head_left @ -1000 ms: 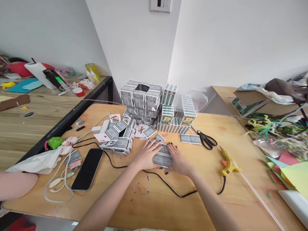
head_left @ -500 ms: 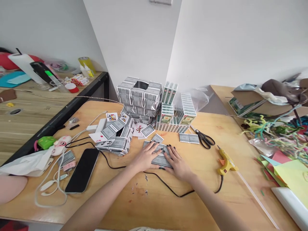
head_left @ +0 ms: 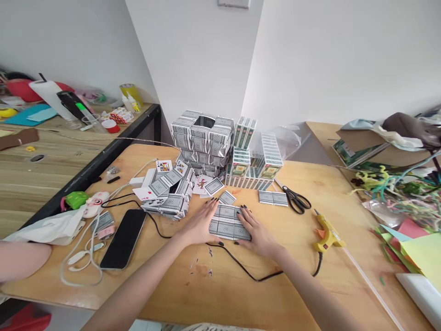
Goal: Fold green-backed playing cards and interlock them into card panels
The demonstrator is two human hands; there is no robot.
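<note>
Now left hand (head_left: 200, 227) and right hand (head_left: 260, 234), both unclenched, touch one card panel (head_left: 227, 221) near one loose card (head_left: 227, 198).

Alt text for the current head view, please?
A person's left hand and right hand rest at either side of a flat panel of playing cards on a wooden table. A stacked card structure stands behind; scissors and a yellow glue gun lie to the right.

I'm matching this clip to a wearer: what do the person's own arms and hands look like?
Both arms are bare, with no sleeves in view. The left hand and right hand are ungloved, with dark polish on the nails. No ring, watch or bracelet shows.
</note>
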